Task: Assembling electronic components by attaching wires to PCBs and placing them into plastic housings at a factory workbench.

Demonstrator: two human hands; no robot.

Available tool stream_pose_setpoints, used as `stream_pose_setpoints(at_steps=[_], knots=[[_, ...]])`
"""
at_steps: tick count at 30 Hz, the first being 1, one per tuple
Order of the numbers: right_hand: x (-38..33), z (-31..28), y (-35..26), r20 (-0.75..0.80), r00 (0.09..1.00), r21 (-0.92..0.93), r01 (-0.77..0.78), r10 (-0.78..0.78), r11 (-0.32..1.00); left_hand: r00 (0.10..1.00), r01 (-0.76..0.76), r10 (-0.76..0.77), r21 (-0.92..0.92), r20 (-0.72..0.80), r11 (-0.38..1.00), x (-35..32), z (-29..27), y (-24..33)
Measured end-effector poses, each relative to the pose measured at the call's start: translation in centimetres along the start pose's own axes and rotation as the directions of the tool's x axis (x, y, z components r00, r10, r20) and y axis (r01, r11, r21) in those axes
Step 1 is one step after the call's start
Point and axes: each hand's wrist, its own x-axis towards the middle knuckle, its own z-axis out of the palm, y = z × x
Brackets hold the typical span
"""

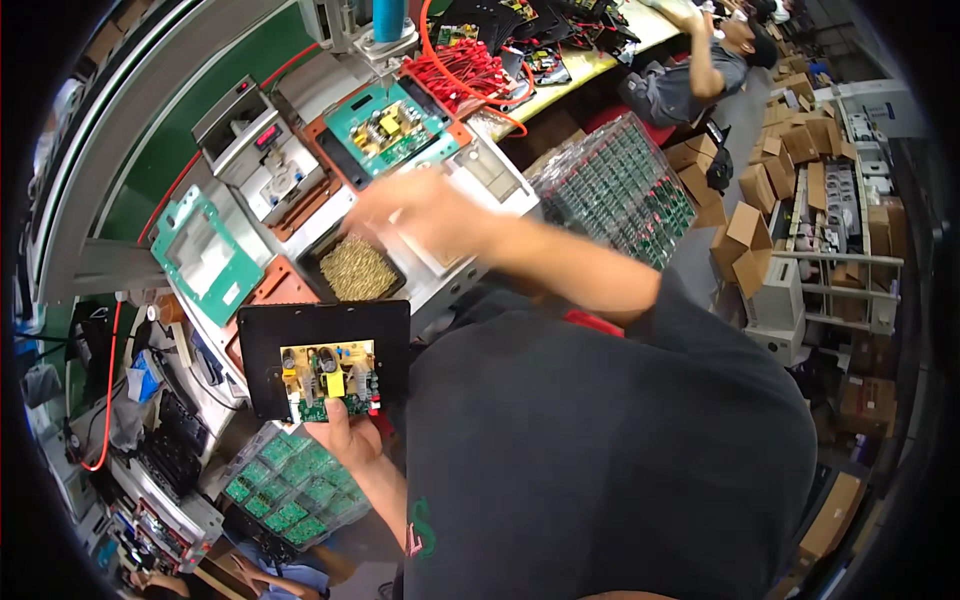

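My left hand (345, 432) grips the lower edge of a flat black panel (262, 340), its thumb lying at the edge of a circuit board (328, 375) on it. The board carries capacitors, a yellow transformer and silver heat sinks. My right hand (425, 218), smeared by motion, passes above the bench; its fingers cannot be made out. Just below that hand is a black tray holding many small brass-coloured screws (358, 270). Beyond it, a second circuit board (392, 128) sits in a teal fixture (350, 112).
A small machine with a red display (268, 138) stands on the bench beside a green frame (210, 258). Red cables (462, 75) lie at the far end. Stacked trays of green boards (625, 190) stand to the right; more trays (290, 485) are lower left. Another person (690, 85) sits far right.
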Motion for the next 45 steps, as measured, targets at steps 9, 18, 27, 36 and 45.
stream_pose_setpoints(at_steps=[9, 18, 27, 36, 45], knots=[[5.5, -18.9, 23.3, 0.214, 0.958, -0.495, -0.064, 0.193, 0.867, 0.97, -0.053, 0.043, -0.033, -0.241, 0.998, 0.5, 11.8, -8.3], [7.1, -20.7, 23.4, 0.477, 0.857, -0.538, 0.112, 0.192, 0.836, 0.956, -0.13, 0.132, 0.023, -0.261, 0.991, -0.4, 19.7, -10.6], [8.2, -22.5, 26.4, -0.313, 0.933, 0.404, -0.037, 0.176, 0.914, 0.975, -0.125, 0.119, -0.021, -0.19, 0.992, 1.9, 23.4, -10.1], [-3.3, -21.3, 4.6, -0.026, 0.991, 0.11, -0.131, 0.134, 0.985, 0.977, -0.181, 0.183, 0.028, -0.106, 0.983, 4.4, 25.1, -10.0], [-6.2, -18.0, -0.3, -0.174, 0.969, -0.349, 0.106, -0.175, 0.931, 0.964, -0.236, 0.264, 0.371, -0.026, 0.898, 3.9, 25.4, -9.3]])
